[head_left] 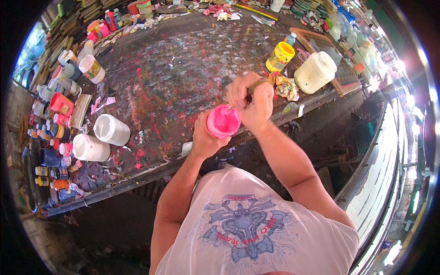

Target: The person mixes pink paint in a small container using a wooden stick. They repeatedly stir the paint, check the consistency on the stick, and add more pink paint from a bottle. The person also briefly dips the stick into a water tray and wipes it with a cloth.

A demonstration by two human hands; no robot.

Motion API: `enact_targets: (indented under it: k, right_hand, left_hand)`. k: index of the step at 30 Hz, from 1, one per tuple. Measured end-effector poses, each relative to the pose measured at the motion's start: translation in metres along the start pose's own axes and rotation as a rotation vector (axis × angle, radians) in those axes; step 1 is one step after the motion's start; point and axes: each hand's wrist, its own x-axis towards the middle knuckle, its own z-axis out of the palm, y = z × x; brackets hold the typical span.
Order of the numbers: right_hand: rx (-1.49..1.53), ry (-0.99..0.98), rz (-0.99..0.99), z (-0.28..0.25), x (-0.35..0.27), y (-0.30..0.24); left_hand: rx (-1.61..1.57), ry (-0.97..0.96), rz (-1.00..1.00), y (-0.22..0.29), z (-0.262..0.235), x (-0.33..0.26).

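Note:
My left hand (205, 137) is wrapped round a jar of bright pink paint (223, 123) at the table's near edge. The jar stands open, tilted a little toward me, with glossy pink paint inside. Just above its right rim, my right hand (252, 98) is closed on a brownish stick-like tool (257, 85). Most of that tool is hidden by the fingers, and I cannot make out its kind. Beyond the right hand lie a crumpled paint-stained rag (286, 88), a yellow paint jar (280, 57) and a large cream plastic jar (315, 72).
The paint-stained table (169, 78) slants across the view. At left are white tubs (111, 130), a red jar (62, 104) and several small paint bottles. A wooden-framed screen (337, 68) lies at right. Pink bottles (104, 30) and rags (222, 12) line the far side.

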Motion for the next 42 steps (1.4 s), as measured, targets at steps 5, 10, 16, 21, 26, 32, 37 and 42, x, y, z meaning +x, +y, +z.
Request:
enact_targets:
  k: [5,10,16,21,26,32,37,42]
  right_hand:
    - [0.227,-0.234,0.311,0.0,-0.004,-0.016]
    - [0.13,0.02,0.032,0.002,-0.004,0.0]
    - [0.041,-0.192,0.182,-0.007,0.005,-0.018]
    - [0.288,-0.158,0.194,0.008,-0.007,0.001]
    - [0.125,-0.134,0.17,-0.012,0.009,-0.012]
    - [0.228,-0.418,0.356,-0.007,0.003,-0.012]
    - [0.174,0.033,0.049,0.006,-0.001,0.0]
    - [0.248,-0.319,0.293,-0.013,0.005,-0.014]
  left_hand:
    - [0.004,0.028,0.019,0.003,0.001,0.0]
    - [0.019,0.021,0.03,0.007,0.002,0.002]
    - [-0.007,0.034,0.021,0.002,0.002,0.001]
    - [-0.014,0.009,0.01,0.006,-0.001,0.002]
    - [0.015,0.041,0.027,0.005,0.002,0.004]
    - [-0.061,0.014,0.033,-0.003,0.0,0.0]
    - [-0.004,0.028,0.019,0.0,0.002,0.0]
    - [-0.03,-0.009,-0.009,-0.008,0.002,-0.001]
